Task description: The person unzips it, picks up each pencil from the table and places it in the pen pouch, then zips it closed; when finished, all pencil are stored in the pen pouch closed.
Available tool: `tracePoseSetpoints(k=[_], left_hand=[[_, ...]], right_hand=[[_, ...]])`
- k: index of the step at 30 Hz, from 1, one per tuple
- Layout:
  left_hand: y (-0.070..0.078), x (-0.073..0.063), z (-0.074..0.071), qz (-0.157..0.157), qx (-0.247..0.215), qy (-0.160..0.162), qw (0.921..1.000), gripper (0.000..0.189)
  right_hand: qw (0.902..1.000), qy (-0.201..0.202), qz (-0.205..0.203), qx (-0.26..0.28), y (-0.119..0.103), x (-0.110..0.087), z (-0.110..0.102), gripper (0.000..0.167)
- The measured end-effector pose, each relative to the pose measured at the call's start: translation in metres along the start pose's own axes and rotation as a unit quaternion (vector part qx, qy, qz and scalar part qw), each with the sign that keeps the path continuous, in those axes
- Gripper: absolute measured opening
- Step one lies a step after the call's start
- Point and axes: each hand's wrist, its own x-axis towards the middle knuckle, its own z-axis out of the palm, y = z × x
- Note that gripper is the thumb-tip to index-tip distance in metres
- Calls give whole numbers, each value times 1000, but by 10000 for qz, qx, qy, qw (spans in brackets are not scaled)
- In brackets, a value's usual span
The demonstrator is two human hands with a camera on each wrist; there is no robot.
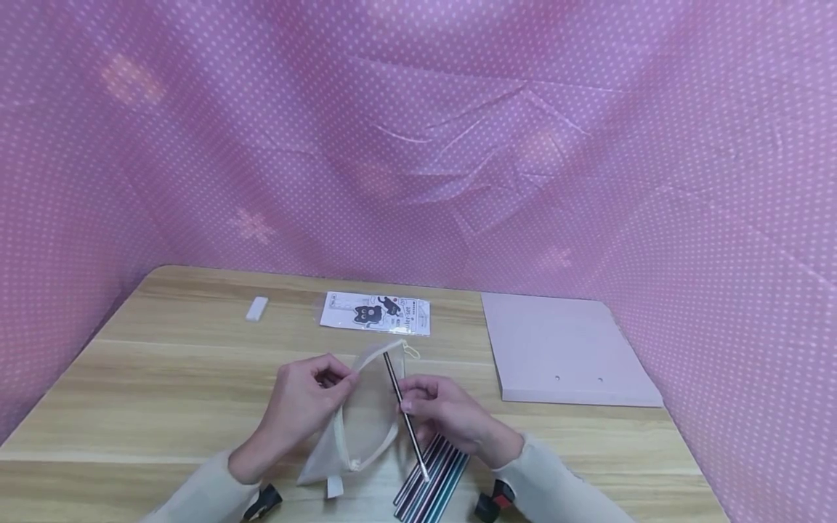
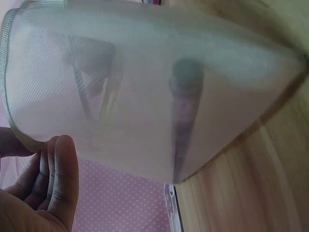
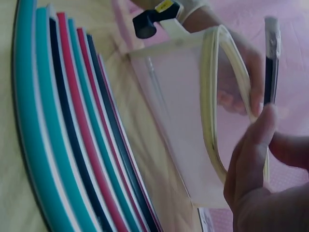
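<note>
Between our right fingers point(image 1: 426, 408) we pinch a pencil point(image 1: 413, 436), probably light, stiff, slick, best held mid-barrel; left fingers point(image 1: 337, 393) pinch the floppy-looking mesh pouch point(image 1: 322, 463) by its rim.

Both close wrist views share the pouch point(image 2: 145, 145).

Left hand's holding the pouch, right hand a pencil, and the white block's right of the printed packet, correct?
No: the white block lies left, not right, of the printed packet in the head view. The left hand holds the pouch, the right hand a pencil.
</note>
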Motion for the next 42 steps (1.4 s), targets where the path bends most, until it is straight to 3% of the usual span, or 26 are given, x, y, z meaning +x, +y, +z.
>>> tracePoseSetpoints(k=[10, 18, 29, 36, 42], left_hand=[[2, -4, 6, -40, -97, -192, 9998, 10], [2, -8, 9, 59, -195, -324, 9993, 7], [8, -12, 10, -173, -491, -506, 9974, 7], [5, -12, 13, -41, -626, -651, 9959, 7], [6, -13, 14, -179, -825, -753, 9936, 6]], right_hand=[[9946, 824, 51, 624, -4, 3, 14, 50], [9950, 794, -11, 605, -4, 6, 24, 56], [9943, 1043, -132, 186, -3, 9, 37, 47], [9947, 968, -119, 324, -4, 6, 44, 44], [9930, 1130, -92, 329, -2, 5, 47, 39]])
